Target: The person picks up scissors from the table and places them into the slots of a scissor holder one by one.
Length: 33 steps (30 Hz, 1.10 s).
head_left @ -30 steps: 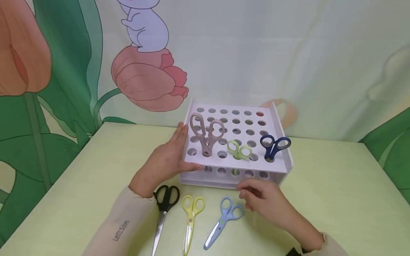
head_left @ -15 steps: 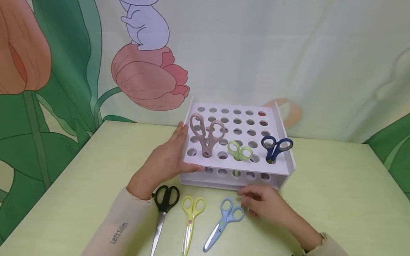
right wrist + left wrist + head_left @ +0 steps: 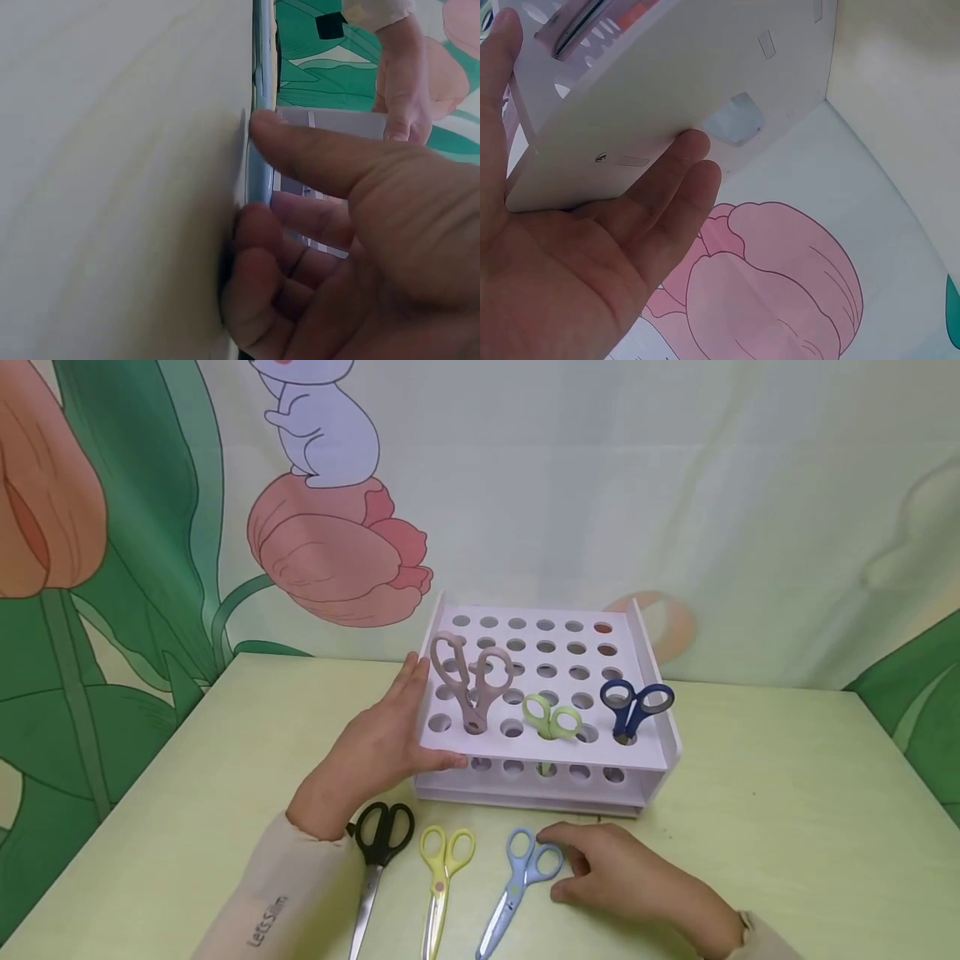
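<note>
Head view: your left hand [image 3: 375, 735] lies nearly straight-fingered along the side of the white, hole-punched panel rack [image 3: 647, 750], thumb on its front edge. Your right hand [image 3: 611, 867] has thumb and forefinger bent, moderately parted, at a handle loop of the light-blue plastic scissors [image 3: 517, 888], which lie on the pale yellow-green table [image 3: 787, 835] in front of the rack.

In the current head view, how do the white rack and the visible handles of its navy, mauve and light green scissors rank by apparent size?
Largest to smallest:
1. White rack
2. Mauve scissors handles
3. Navy scissors handles
4. Light green scissors handles
Blades are mostly hidden, so whole scissors can't be ranked.
</note>
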Each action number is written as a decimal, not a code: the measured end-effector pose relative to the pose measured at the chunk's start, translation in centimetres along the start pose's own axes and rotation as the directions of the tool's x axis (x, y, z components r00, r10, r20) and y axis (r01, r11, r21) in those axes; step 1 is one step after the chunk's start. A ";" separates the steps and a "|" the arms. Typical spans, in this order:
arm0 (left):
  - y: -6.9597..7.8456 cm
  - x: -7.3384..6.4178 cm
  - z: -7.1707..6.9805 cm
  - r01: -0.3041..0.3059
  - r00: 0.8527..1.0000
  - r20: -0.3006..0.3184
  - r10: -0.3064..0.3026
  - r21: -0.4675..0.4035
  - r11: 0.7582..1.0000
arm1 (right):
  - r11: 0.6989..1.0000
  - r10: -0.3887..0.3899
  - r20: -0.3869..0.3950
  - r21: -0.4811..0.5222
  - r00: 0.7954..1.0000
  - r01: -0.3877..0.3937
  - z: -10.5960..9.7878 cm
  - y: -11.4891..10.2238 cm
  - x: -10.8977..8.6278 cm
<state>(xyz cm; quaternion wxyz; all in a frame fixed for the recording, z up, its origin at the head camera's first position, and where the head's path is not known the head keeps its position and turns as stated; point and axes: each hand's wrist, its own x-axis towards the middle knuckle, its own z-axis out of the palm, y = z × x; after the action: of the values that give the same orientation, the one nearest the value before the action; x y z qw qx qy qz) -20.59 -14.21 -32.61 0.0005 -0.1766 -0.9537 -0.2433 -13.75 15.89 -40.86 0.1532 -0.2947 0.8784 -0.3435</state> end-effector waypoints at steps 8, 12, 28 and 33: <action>-0.2 0.1 0.3 0.005 1.000 0.000 -0.005 -0.014 1.000 | 0.986 -0.016 -0.024 -0.163 1.000 0.012 0.4 -0.5 -0.2; -0.3 0.0 0.5 0.008 1.000 -0.001 -0.008 -0.014 1.000 | 0.982 -0.051 -0.022 -0.182 0.998 0.046 0.2 -0.7 -0.5; -0.1 0.0 0.1 0.020 1.000 0.005 -0.020 -0.004 1.000 | 0.988 -0.151 -0.056 0.020 0.987 0.153 -1.2 -1.2 -0.9; 0.0 0.0 0.1 0.022 1.000 0.004 -0.022 0.002 1.000 | 0.966 -0.133 -0.024 0.222 0.991 0.135 -1.5 -1.4 -1.2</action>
<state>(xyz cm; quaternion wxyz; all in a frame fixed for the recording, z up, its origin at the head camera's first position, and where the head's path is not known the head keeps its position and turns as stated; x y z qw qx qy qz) -20.62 -14.13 -32.70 -0.0040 -0.1668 -0.9558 -0.2422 -12.93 16.57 -38.70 0.1578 -0.3329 0.8130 -0.4509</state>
